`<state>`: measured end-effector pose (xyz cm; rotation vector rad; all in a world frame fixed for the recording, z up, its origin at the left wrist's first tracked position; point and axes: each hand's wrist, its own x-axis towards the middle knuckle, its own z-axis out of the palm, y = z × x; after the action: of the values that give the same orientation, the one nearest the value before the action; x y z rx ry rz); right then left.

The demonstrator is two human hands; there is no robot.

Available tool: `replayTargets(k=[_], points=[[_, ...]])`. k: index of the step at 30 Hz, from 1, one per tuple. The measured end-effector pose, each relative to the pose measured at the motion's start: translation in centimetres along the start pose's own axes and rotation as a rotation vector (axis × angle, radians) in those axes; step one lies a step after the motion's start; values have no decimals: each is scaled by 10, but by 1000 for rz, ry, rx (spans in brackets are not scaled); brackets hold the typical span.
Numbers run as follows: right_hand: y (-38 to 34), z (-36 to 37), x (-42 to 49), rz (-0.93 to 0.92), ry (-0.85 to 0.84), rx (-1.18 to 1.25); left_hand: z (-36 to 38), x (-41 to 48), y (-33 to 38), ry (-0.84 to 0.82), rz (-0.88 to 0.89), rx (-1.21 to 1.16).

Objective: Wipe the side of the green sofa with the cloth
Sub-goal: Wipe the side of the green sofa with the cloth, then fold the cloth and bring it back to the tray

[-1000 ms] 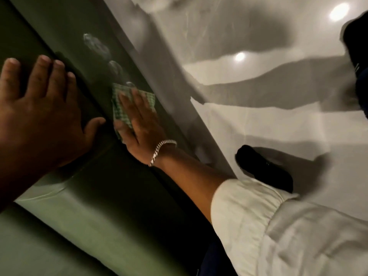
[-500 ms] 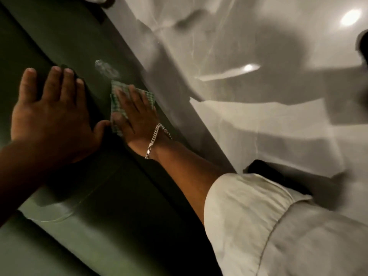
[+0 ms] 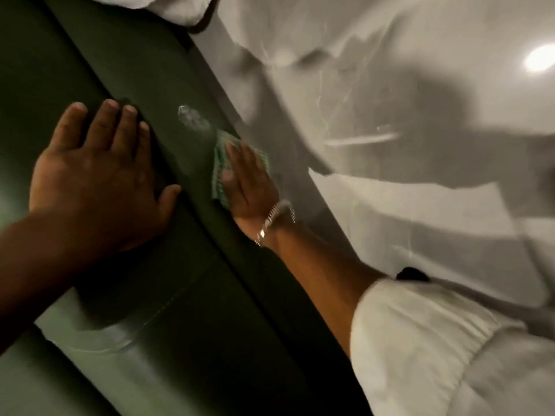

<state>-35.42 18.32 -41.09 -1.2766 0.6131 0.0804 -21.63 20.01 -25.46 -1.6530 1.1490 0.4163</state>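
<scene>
The dark green sofa fills the left half of the view, its side face running diagonally down to the floor. My right hand, with a silver bracelet at the wrist, presses a green checked cloth flat against that side face. A whitish smear lies on the sofa just above the cloth. My left hand rests flat with fingers spread on the top of the sofa arm, holding nothing.
A glossy white floor with light reflections and shadows takes up the right side. A white fabric hangs at the top edge. My white sleeve fills the lower right, with a dark shoe peeking above it.
My right hand has slid the cloth along the sofa side toward the whitish smear; two smaller marks seen earlier no longer show. The view has shifted, and my left hand stays planted on the arm.
</scene>
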Motion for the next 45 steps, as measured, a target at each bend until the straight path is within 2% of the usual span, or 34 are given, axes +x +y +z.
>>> replayTargets(k=[3, 7, 11, 13, 17, 20, 25, 28, 32, 35, 38, 39, 41, 43, 45], points=[[6, 1, -24, 110, -29, -4, 0, 5, 4, -11, -23, 87], [-26, 10, 25, 4, -11, 23, 1, 9, 4, -87, -34, 130], [-7, -6, 69, 5, -80, 9, -5, 8, 10, -40, -64, 153], [10, -11, 52, 36, -133, -15, -6, 9, 14, -42, -87, 172], [0, -3, 23, -42, -39, 17, -2, 18, 17, -87, -106, 212], [-41, 6, 64, -176, -45, 15, 2, 19, 15, -167, -93, 186], [-52, -9, 129, -87, -126, 9, -9, 3, 27, -182, -114, 184], [-31, -21, 102, -14, -80, 24, -24, -15, 45, -262, -129, 193], [-18, -25, 33, -123, 27, 51, -42, -29, 68, -380, -140, 111], [-17, -37, -9, -74, -60, 60, -57, -33, 99, -485, -130, -140], [-13, -69, -48, 132, -191, 118, -80, -32, 136, -500, -255, -706], [-13, -82, -60, 179, -176, 116, -88, -32, 146, -445, -351, -950], [-19, -106, -78, 299, -96, 283, -105, -34, 160, -262, -564, -1445], [-42, -132, -91, 279, 16, 326, -129, -32, 165, -128, -716, -1897], [-81, -155, -95, 291, 104, 453, -154, -32, 159, -3, -799, -2246]])
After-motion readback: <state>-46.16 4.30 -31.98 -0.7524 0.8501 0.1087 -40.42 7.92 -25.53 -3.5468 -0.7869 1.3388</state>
